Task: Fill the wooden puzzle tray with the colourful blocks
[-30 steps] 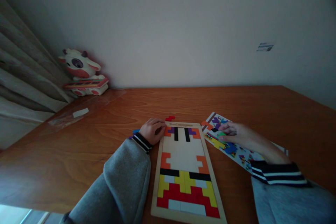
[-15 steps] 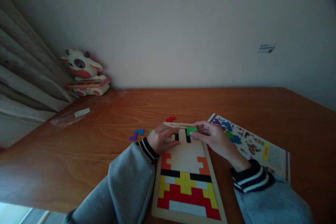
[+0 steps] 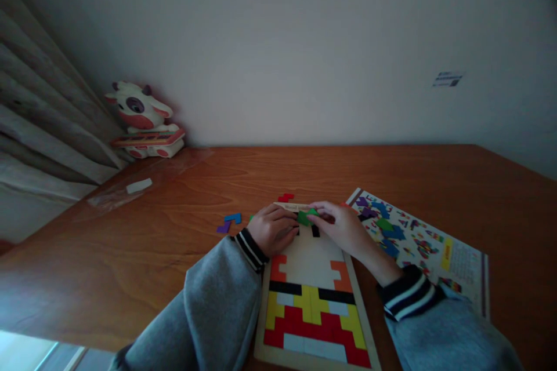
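A wooden puzzle board (image 3: 260, 324) lies on the table, its near half filled with red, yellow, white, black and orange pieces. Over its far end my right hand (image 3: 343, 229) pinches a green piece (image 3: 307, 217) between thumb and fingers. My left hand (image 3: 273, 229) rests at the board's far left, fingers bent together, the fingertips against the left side of that green piece. Short black pieces (image 3: 315, 231) show just below it. Part of the board's far end is hidden under my hands.
Blue (image 3: 233, 218) and purple (image 3: 224, 227) pieces lie left of the board, a red piece (image 3: 286, 197) beyond it. A printed sheet (image 3: 452, 261) with more pieces on it is at the right. A cow toy (image 3: 143, 122) stands back left.
The green piece has moved left with my right hand and is now tilted. My left hand's fingers have drawn together and now meet the piece. The view has shifted slightly.
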A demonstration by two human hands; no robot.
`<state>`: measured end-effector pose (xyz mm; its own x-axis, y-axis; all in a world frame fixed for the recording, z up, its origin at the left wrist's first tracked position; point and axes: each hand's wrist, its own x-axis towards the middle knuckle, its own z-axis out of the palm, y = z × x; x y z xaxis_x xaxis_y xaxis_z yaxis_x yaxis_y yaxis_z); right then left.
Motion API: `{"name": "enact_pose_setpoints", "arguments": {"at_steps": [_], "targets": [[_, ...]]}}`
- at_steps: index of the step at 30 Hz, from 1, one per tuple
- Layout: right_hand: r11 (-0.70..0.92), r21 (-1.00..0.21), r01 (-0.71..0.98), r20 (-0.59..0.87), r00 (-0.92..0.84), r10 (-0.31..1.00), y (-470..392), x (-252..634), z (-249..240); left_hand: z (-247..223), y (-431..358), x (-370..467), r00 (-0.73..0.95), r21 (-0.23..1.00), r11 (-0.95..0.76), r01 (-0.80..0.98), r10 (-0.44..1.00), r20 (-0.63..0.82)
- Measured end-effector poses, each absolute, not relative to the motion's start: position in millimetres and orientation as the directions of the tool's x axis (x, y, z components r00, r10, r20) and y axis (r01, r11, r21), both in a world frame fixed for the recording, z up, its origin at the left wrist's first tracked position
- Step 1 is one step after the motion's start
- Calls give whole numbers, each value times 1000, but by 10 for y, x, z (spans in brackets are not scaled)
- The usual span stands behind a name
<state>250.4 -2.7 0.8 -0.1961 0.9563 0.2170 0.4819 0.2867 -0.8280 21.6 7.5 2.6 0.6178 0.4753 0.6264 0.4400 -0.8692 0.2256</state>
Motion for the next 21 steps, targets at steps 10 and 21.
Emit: {"name": "enact_pose_setpoints", "arguments": {"at_steps": [10, 21], "targets": [[456, -654, 604, 384, -253, 888, -23, 2535, 39, -36, 78, 197, 701, 178, -874, 452, 471, 536], [594, -399, 698, 439, -423, 792, -52, 2502, -10, 11, 65, 207, 670, 165, -863, 478, 480, 566]]}}
